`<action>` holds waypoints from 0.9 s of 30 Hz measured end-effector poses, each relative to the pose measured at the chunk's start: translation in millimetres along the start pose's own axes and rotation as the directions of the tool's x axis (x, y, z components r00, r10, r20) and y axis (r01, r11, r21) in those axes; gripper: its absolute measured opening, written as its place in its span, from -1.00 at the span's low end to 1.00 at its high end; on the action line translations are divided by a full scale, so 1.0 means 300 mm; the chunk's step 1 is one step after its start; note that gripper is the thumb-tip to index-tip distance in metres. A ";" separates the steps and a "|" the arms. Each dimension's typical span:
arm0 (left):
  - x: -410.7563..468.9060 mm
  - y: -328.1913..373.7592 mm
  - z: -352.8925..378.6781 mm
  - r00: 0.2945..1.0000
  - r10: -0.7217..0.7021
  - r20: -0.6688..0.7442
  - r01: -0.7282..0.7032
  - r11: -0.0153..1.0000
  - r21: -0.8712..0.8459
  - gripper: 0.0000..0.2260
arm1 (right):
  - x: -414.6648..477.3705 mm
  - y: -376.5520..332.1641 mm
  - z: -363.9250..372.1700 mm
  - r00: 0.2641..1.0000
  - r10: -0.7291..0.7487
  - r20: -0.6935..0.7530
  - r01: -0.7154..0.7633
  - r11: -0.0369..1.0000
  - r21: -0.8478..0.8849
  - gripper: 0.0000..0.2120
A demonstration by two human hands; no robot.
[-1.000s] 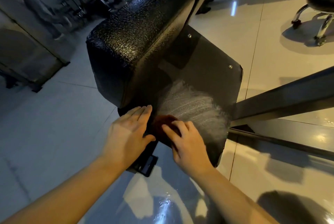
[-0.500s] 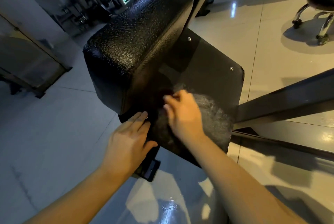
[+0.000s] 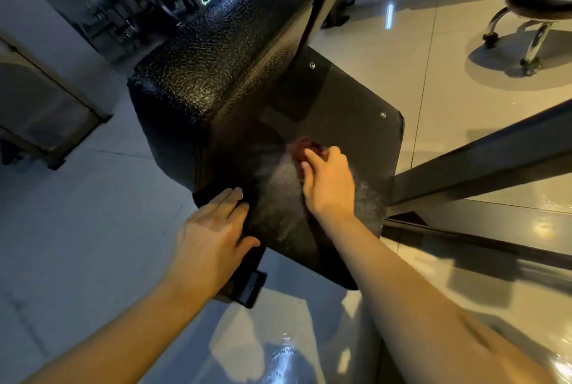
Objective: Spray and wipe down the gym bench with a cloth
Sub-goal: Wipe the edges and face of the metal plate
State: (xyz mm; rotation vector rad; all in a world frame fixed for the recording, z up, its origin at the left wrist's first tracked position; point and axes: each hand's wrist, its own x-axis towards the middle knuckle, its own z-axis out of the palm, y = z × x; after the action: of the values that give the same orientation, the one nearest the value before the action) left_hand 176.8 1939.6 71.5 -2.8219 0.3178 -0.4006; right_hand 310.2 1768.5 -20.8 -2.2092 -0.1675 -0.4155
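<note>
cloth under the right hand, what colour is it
Dark reddish brown; the cloth peeks out past the right hand in the head view.

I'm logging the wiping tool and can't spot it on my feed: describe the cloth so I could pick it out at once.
Find the big pebbled black bench pad; the flat black panel sits below its right side. On that panel, the cloth is the small reddish-brown wad gripped by the right hand, the only reddish thing amid all the black.
</note>
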 end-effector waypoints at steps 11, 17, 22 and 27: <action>0.006 0.004 -0.008 1.000 -0.015 -0.003 0.015 1.000 -0.024 -0.34 | -0.250 -0.173 0.016 0.999 -0.025 0.028 0.023 0.998 0.058 -0.65; 0.005 0.007 -0.013 1.000 -0.006 -0.018 0.005 0.999 -0.034 -0.32 | -0.226 0.195 -0.062 0.995 0.095 0.012 -0.093 0.991 -0.099 -0.67; -0.002 0.010 -0.017 1.000 0.007 -0.027 -0.008 0.999 -0.031 -0.33 | -0.279 0.141 -0.070 0.989 0.128 0.079 -0.125 0.991 -0.035 -0.67; 0.007 -0.002 -0.010 0.999 0.007 -0.035 -0.008 0.999 -0.037 -0.33 | -0.301 0.216 -0.065 0.992 -0.072 0.106 0.074 0.997 -0.015 -0.71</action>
State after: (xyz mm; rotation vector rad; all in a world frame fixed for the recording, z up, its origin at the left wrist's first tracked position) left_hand 177.9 1938.9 75.1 -2.8518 0.3468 -0.4465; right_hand 238.2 1715.1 -89.2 -2.2504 -0.3029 -0.3416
